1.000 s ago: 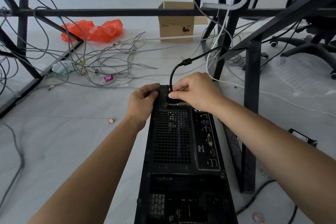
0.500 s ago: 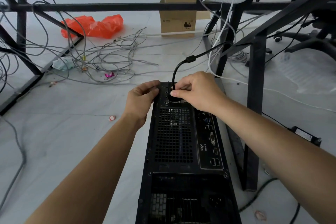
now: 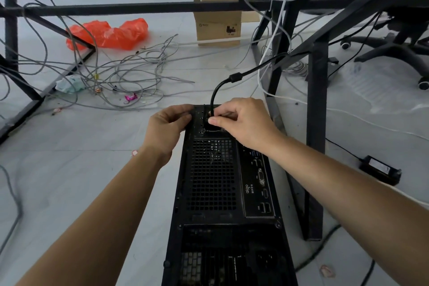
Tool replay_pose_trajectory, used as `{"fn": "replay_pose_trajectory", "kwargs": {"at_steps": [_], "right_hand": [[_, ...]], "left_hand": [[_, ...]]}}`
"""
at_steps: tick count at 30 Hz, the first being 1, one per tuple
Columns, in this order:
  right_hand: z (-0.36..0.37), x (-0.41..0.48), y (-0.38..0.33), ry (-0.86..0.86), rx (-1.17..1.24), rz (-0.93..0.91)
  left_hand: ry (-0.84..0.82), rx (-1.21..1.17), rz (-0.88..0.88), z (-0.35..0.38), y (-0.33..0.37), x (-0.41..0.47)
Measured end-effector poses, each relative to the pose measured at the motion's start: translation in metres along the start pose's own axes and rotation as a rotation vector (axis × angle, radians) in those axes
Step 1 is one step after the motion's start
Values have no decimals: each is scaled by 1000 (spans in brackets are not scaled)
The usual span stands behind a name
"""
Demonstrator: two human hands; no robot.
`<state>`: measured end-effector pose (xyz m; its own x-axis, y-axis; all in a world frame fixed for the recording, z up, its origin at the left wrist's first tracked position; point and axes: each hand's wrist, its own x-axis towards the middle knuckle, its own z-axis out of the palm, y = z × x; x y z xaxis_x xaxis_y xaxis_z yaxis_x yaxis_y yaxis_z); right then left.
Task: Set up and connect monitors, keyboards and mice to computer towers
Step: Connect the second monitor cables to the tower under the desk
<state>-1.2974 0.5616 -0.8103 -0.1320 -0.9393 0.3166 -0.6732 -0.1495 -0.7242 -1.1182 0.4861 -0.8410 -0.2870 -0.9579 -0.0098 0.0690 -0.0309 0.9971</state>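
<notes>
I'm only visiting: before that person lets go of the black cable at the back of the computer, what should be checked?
1. Steady tower: ok, the left hand grips its far left edge.
2. Grip on the black cable: ok, the right hand pinches its lower end.
3. Cable end fully seated in the socket: cannot tell, the right hand hides it.
4. Cable run: ok, it curves upward without a kink.
5. Loose grey cables apart from the tower: ok.
</notes>
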Motion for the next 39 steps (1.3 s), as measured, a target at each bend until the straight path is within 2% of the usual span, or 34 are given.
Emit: {"fn": "replay_pose_trajectory", "kwargs": {"at_steps": [5,10,14,19,23,27,34,39], "right_hand": [[5,-1,-7,1,-36,0],[3,-3,9,-13,281,118],[3,-5,14,-6,305,108],[-5,-7,13,72,517,224],[-2,-9,17,23,418,187],[-4,-12,14,-40,315,137],[-1,-13,14,-20,190,7],[8,-14,14,105,-13,-106]], "left_hand": [[21,43,14,-1,0,1],[-7,244,31,-3,12,1],[-66,408,99,-5,27,-4],[-166,628,155,1,38,-13],[-211,536,70,6,44,-16],[-234,540,98,4,46,-16],[-231,585,218,1,39,-13],[-217,589,247,3,34,-14]]}}
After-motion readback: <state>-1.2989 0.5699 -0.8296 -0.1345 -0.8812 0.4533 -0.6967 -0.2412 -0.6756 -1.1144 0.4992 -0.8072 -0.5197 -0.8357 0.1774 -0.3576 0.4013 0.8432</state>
